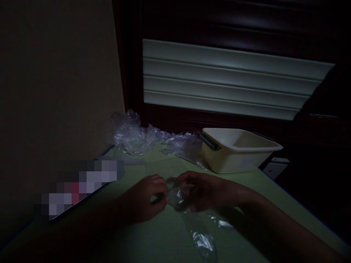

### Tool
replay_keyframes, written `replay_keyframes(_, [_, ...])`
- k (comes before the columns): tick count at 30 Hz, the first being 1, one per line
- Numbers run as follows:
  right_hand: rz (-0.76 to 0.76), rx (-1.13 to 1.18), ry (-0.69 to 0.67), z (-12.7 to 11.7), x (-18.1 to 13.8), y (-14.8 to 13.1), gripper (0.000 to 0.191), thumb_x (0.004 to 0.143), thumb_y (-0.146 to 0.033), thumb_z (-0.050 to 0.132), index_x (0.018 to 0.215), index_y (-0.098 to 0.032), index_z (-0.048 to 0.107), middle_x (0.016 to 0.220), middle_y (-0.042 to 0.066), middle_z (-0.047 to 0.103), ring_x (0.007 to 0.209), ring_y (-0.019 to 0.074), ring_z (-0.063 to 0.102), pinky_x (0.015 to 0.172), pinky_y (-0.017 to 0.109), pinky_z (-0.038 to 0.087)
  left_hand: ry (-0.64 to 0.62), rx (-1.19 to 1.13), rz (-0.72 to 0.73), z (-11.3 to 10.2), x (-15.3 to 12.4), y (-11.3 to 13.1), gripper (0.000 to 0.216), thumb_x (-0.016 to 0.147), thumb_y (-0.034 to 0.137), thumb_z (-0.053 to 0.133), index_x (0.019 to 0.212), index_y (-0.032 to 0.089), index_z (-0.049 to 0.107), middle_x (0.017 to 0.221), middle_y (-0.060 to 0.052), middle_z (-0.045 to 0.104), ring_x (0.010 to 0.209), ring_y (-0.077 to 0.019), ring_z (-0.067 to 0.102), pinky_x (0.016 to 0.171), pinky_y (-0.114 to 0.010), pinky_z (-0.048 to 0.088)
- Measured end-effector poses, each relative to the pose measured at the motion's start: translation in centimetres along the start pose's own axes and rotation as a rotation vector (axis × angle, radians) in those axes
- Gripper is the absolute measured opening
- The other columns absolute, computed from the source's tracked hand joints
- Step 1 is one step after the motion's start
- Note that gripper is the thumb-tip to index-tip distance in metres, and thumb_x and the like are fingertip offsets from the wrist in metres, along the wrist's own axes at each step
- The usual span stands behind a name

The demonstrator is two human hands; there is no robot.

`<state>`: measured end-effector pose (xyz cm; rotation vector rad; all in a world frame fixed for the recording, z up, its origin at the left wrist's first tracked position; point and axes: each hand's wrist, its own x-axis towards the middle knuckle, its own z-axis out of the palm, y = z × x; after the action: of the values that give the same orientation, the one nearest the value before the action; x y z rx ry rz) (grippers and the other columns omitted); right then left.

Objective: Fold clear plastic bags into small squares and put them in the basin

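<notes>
A clear plastic bag [179, 196] is stretched between my two hands above the green tabletop [131, 233]. My left hand [150, 197] pinches its left edge, with thumb and fingers curled into a ring. On the other side my right hand [201, 191] has its fingers bent around the bag, their tips partly hidden by shadow and plastic. Below the hands, a strip of clear plastic [203, 243] runs toward the front of the table. Whether it belongs to the same bag I cannot tell.
Crumpled clear plastic [131, 133] is heaped along the back of the table. A cream plastic tub [233, 160] with dark handles stands at the back right. On the left lies a flat, pixelated object [85, 184]. A pale device [275, 168] sits beyond the right edge. The room is dim.
</notes>
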<state>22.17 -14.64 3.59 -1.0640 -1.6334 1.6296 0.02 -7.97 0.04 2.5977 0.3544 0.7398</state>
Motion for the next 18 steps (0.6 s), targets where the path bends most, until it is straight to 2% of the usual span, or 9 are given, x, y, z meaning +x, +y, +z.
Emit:
replay_keyframes(1, [0.001,-0.011,0.017,0.1,0.0,0.0,0.055,0.061,-0.008,0.074,0.11,-0.018,0.051,0.097,0.0,0.058,0.079,0.0108,0.058,0.07,0.025,0.045,0.003,0.0,-0.005,0.0,0.0,0.0,0.012,0.079,0.01,0.05,0.069,0.017,0.052,0.075,-0.002,0.056,0.076,-0.0164,0.052,0.072,-0.029,0.038])
replay_keyframes(6, [-0.024,-0.063,0.162,0.2,0.9,0.9,0.021,0.07,-0.021,0.071,0.085,-0.014,0.059,0.07,-0.003,0.058,0.063,0.0091,0.054,0.06,0.023,0.041,0.003,0.044,-0.034,0.1,-0.1,-0.2,0.015,0.079,0.014,0.055,0.066,0.018,0.05,0.074,-0.001,0.054,0.077,-0.0167,0.052,0.074,-0.03,0.037])
replay_keyframes(11, [-0.066,-0.041,0.237,0.0,1.6,1.8,0.027,0.066,-0.018,0.073,0.087,-0.015,0.057,0.067,-0.002,0.059,0.056,0.0091,0.053,0.056,0.023,0.04,0.017,0.253,-0.037,-0.2,-0.4,-0.4,0.015,0.076,0.02,0.07,0.082,0.017,0.056,0.082,-0.002,0.057,0.081,-0.0196,0.052,0.076,-0.033,0.037])
replay_keyframes(13, [-0.089,-0.03,0.261,0.0,1.7,2.0,0.029,0.066,-0.019,0.072,0.089,-0.015,0.056,0.067,-0.003,0.058,0.056,0.0093,0.053,0.055,0.023,0.041,0.05,0.325,0.008,-0.6,-0.4,-0.1,0.019,0.075,0.02,0.073,0.085,0.016,0.057,0.084,-0.003,0.057,0.08,-0.0199,0.052,0.073,-0.032,0.039])
replay_keyframes(15, [-0.106,-0.058,0.285,0.1,1.7,2.1,0.029,0.067,-0.02,0.071,0.091,-0.016,0.055,0.068,-0.003,0.057,0.057,0.0096,0.053,0.055,0.023,0.041,0.053,0.387,0.103,-0.9,-0.3,0.3,0.014,0.077,0.018,0.071,0.081,0.015,0.058,0.083,-0.004,0.057,0.077,-0.0188,0.052,0.07,-0.03,0.039])
replay_keyframes(18, [-0.128,-0.203,0.347,0.4,1.7,2.2,0.028,0.072,-0.019,0.066,0.097,-0.016,0.055,0.073,-0.002,0.057,0.061,0.0103,0.054,0.055,0.022,0.04,-0.039,0.479,0.28,-1.0,-0.4,1.1,0.012,0.084,0.017,0.065,0.073,0.015,0.058,0.078,-0.002,0.059,0.073,-0.0175,0.052,0.066,-0.03,0.038])
